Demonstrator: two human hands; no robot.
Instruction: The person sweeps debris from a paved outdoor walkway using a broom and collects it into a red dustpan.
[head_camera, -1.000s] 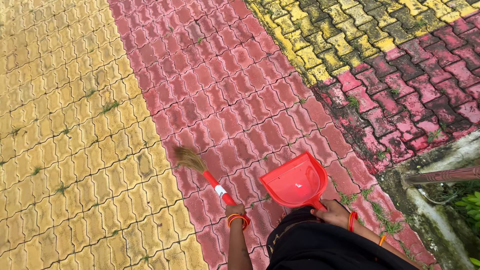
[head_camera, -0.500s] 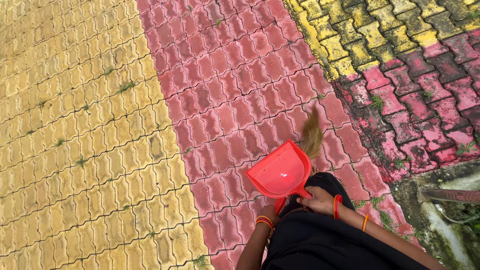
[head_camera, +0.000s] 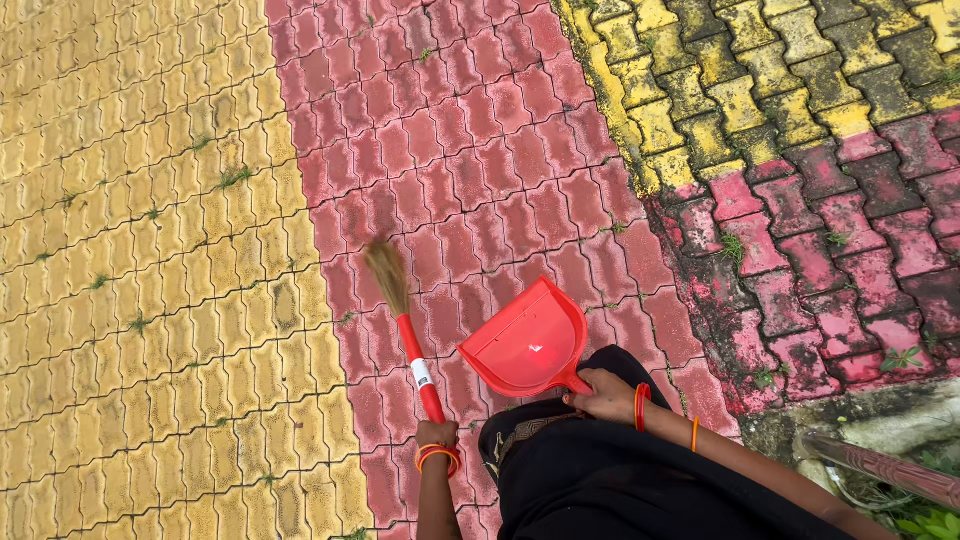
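My left hand (head_camera: 436, 436), with orange bangles on the wrist, grips the red handle of a small broom (head_camera: 410, 340). Its straw head (head_camera: 387, 273) points away from me over the red paving, left of the dustpan. My right hand (head_camera: 605, 395), also with bangles, holds the red dustpan (head_camera: 525, 342) by its handle. The pan sits low over the red pavers just in front of my black clothing (head_camera: 600, 480), and its inside looks empty.
Interlocking pavers cover the ground: yellow ones (head_camera: 140, 260) on the left, a red strip (head_camera: 470, 160) in the middle, darker mossy yellow and red ones (head_camera: 800, 130) on the right. A concrete curb (head_camera: 860, 430), a metal rod (head_camera: 890, 470) and green plants lie at the lower right.
The broom has swung from behind the dustpan on the right back to the left side, with its head out over the red pavers. The dustpan has stayed in my right hand.
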